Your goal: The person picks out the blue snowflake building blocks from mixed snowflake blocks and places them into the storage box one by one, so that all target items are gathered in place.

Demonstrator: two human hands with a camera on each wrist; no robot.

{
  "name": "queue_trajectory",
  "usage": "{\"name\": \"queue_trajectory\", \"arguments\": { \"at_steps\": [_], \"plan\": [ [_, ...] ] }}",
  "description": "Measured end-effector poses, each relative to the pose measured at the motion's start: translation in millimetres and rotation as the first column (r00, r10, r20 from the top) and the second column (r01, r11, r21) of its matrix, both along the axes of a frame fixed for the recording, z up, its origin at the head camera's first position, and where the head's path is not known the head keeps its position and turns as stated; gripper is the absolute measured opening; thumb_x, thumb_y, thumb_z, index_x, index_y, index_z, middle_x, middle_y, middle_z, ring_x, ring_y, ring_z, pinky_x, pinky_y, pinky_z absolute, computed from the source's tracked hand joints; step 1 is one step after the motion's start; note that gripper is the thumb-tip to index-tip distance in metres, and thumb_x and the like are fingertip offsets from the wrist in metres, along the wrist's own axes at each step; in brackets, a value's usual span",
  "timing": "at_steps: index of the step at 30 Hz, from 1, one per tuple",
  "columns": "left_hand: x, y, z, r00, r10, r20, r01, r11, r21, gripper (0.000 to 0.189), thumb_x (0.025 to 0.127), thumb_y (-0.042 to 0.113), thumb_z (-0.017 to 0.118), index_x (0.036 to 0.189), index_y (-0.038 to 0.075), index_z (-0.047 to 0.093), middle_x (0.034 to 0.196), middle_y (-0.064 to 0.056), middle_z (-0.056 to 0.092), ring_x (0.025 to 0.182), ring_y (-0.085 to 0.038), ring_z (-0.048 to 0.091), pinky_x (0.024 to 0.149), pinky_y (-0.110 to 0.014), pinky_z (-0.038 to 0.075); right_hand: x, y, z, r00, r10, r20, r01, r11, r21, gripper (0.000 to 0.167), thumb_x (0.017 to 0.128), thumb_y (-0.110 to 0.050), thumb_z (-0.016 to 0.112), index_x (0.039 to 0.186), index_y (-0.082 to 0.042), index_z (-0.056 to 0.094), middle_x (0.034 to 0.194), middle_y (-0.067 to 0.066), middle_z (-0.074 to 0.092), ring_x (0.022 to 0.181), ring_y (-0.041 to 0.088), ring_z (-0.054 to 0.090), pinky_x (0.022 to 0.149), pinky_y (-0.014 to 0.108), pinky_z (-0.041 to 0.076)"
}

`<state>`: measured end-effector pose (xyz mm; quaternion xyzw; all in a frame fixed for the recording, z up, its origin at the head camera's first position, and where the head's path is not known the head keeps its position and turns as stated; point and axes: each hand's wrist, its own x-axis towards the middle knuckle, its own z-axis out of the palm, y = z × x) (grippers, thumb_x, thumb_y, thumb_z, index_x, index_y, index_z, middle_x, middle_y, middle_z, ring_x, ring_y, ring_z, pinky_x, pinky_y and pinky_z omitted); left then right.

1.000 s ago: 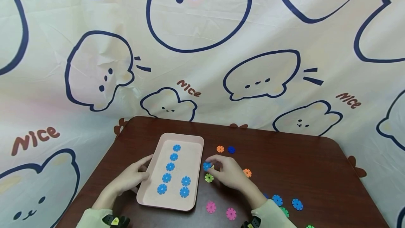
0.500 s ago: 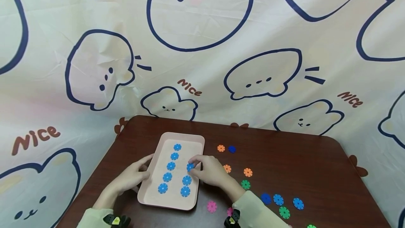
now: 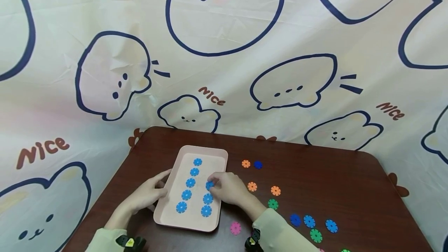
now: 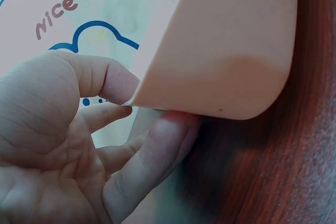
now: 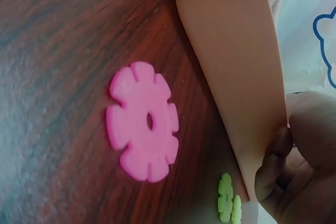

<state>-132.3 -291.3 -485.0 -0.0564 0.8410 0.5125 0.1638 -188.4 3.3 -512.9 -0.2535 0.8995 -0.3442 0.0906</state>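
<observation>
A pale pink tray lies on the dark table with blue notched snowflake discs in two columns. My left hand holds the tray's left edge; in the left wrist view its thumb and fingers pinch the rim of the tray. My right hand reaches over the right rim and pinches a blue snowflake disc at the top of the shorter, right column. Its fingers partly hide that disc. Below it lies another blue disc. The right wrist view shows the right hand at the tray's rim.
Right of the tray lie loose discs: an orange disc, a dark blue disc, a green disc and several more. A pink disc lies near the tray's lower right corner. Green discs sit beside the tray wall.
My right hand has moved left with a blue disc, from the table beside the tray to the tray's right column. The left hand has stayed on the tray's edge.
</observation>
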Motion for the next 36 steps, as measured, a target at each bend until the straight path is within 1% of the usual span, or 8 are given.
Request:
{"name": "queue_trajectory", "arguments": {
  "at_steps": [6, 13, 16, 20, 24, 27, 31, 36],
  "plan": [
    [0.6, 0.4, 0.2, 1.000, 0.001, 0.000, -0.001, 1.000, 0.005, 0.075, 0.090, 0.004, 0.061, 0.160, 0.008, 0.037, 0.106, -0.019, 0.057, 0.078, -0.028, 0.067, 0.055, -0.048, 0.061, 1.9, 8.4, 3.6, 1.000, -0.014, -0.006, 0.014, 1.000, -0.015, 0.026, 0.093, -0.023, 0.072, 0.118, -0.020, 0.077, 0.117, -0.009, 0.072, 0.102, 0.008, 0.063, 0.093, 0.042, 0.055],
    [-1.0, 1.6, 1.1, 1.000, 0.004, 0.007, -0.004, 1.000, -0.009, 0.075, 0.090, 0.005, 0.061, 0.161, 0.008, 0.036, 0.106, -0.019, 0.057, 0.078, -0.027, 0.066, 0.054, -0.048, 0.061, 7.8, 26.2, 9.2, 1.000, -0.017, -0.024, 0.015, 0.997, -0.070, 0.023, 0.096, -0.026, 0.073, 0.118, -0.020, 0.076, 0.117, -0.011, 0.071, 0.102, 0.008, 0.063, 0.091, 0.038, 0.055],
    [-0.7, 1.6, 1.5, 1.000, 0.008, 0.009, -0.008, 1.000, -0.013, 0.075, 0.090, 0.004, 0.060, 0.161, 0.009, 0.036, 0.106, -0.019, 0.057, 0.077, -0.027, 0.067, 0.054, -0.048, 0.061, 10.6, 34.0, 13.9, 1.000, -0.013, -0.015, 0.012, 0.997, -0.082, 0.023, 0.097, -0.027, 0.073, 0.118, -0.020, 0.076, 0.117, -0.010, 0.071, 0.093, 0.012, 0.065, 0.086, 0.036, 0.056],
    [-0.4, 1.9, 1.7, 1.000, 0.006, 0.014, -0.006, 1.000, -0.009, 0.074, 0.091, 0.004, 0.060, 0.161, 0.009, 0.035, 0.106, -0.019, 0.057, 0.078, -0.027, 0.067, 0.054, -0.048, 0.061, 14.8, 44.4, 19.7, 1.000, -0.017, -0.002, 0.017, 0.996, -0.090, 0.025, 0.097, -0.028, 0.073, 0.121, -0.020, 0.075, 0.120, -0.010, 0.070, 0.095, 0.016, 0.066, 0.089, 0.039, 0.055],
    [-0.5, 2.5, 2.4, 1.000, 0.007, 0.022, -0.007, 1.000, -0.003, 0.075, 0.091, 0.004, 0.059, 0.161, 0.009, 0.035, 0.106, -0.019, 0.057, 0.078, -0.028, 0.067, 0.055, -0.048, 0.061, 19.5, 57.8, 26.5, 1.000, -0.023, -0.011, 0.021, 0.994, -0.105, 0.027, 0.096, -0.028, 0.074, 0.122, -0.020, 0.075, 0.106, -0.007, 0.071, 0.071, 0.012, 0.064, 0.068, 0.032, 0.055],
    [-1.1, 2.4, 2.3, 1.000, 0.010, 0.025, -0.010, 1.000, 0.005, 0.075, 0.091, 0.004, 0.060, 0.161, 0.009, 0.035, 0.105, -0.019, 0.057, 0.078, -0.028, 0.067, 0.055, -0.049, 0.061, 22.7, 71.3, 31.1, 0.999, -0.030, -0.031, 0.026, 0.993, -0.114, 0.028, 0.095, -0.027, 0.076, 0.122, -0.020, 0.075, 0.104, -0.005, 0.071, 0.048, 0.008, 0.048, 0.050, 0.027, 0.046],
    [-1.3, 1.8, 1.3, 1.000, 0.009, 0.023, -0.009, 1.000, 0.009, 0.075, 0.091, 0.004, 0.060, 0.161, 0.009, 0.035, 0.105, -0.019, 0.057, 0.078, -0.028, 0.067, 0.055, -0.048, 0.061, 27.8, 93.3, 34.5, 0.997, -0.051, -0.061, 0.044, 0.993, -0.112, 0.028, 0.094, -0.026, 0.077, 0.122, -0.019, 0.075, 0.117, -0.009, 0.070, 0.048, 0.005, 0.044, 0.057, 0.026, 0.049],
    [-0.5, 1.6, 0.7, 1.000, 0.010, 0.022, -0.010, 1.000, -0.010, 0.075, 0.091, 0.005, 0.060, 0.161, 0.009, 0.035, 0.105, -0.019, 0.057, 0.078, -0.028, 0.067, 0.055, -0.048, 0.061, 35.5, 123.6, 38.4, 0.994, -0.088, -0.063, 0.082, 0.992, -0.092, 0.026, 0.094, -0.025, 0.078, 0.120, -0.023, 0.075, 0.097, -0.011, 0.067, 0.051, 0.006, 0.048, 0.052, 0.027, 0.049]
  ]
}}
